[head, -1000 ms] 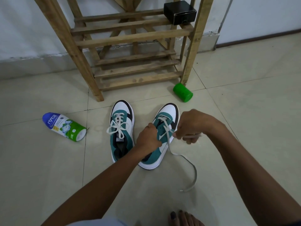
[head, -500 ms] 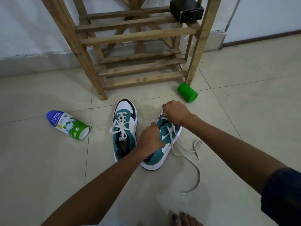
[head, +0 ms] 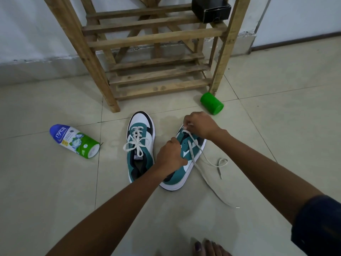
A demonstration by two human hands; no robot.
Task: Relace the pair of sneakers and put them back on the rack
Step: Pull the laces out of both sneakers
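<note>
Both hands are busy on the sneaker at the person's right: the right hand (head: 200, 126) sits over its toe end at about twelve o'clock on the shoe, fingers curled and pinching the white lace (head: 192, 154) where it enters the upper eyelets, while the left hand (head: 170, 154) is closed over the side and collar of the right sneaker (head: 181, 170), gripping it and steadying it on the floor. That shoe is teal, white and black, toe pointing toward the rack and angled slightly to one o'clock. Its lace is only partly threaded; two loose tails run off the shoe toward four o'clock, one curling into a small loop on the tiles, the other trailing farther out toward five o'clock. Just beside it, at nine o'clock, the left sneaker (head: 140, 145) stands flat with its lace fully threaded and tied in a bow. Both shoes are on the tiled floor (head: 55, 191), in front of the wooden rack (head: 156, 58), which stands at twelve o'clock against the wall; neither shoe is on it. A black box (head: 211, 8) sits on an upper slat at the rack's right side. A green cylinder (head: 212, 103) lies on its side near the rack's right front leg, at one o'clock from the hands. Well apart at nine o'clock, a blue-capped powder bottle (head: 74, 141) lies on its side. Toes of a bare foot (head: 208, 248) show at six o'clock.
</note>
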